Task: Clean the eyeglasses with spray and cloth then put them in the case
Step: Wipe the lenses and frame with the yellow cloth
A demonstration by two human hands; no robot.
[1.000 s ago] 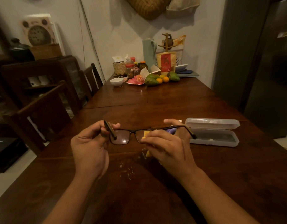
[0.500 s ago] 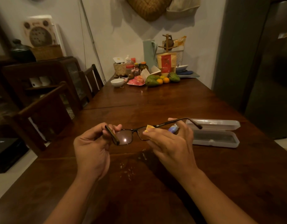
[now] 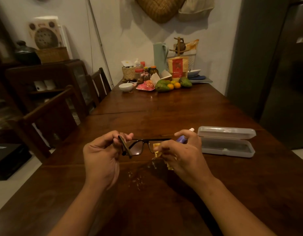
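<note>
While left fingers (image 3: 113,135) still pinch the eyeglasses (image 3: 138,148), right fingers (image 3: 166,145) grip the cloth (image 3: 156,145) lower.

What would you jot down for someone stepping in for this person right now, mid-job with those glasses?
The left hand grips the eyeglasses by one temple, above the table.
The right hand pinches the yellow cloth against the far lens. The purple spray bottle shows just behind its fingers; whether it is held I cannot tell.
The case lies open on the table to the right, with no glasses in it.
Done: case opened, wiping under way.
Left: finish the lenses, fold the eyeglasses, lay them in the case, close it.
</note>
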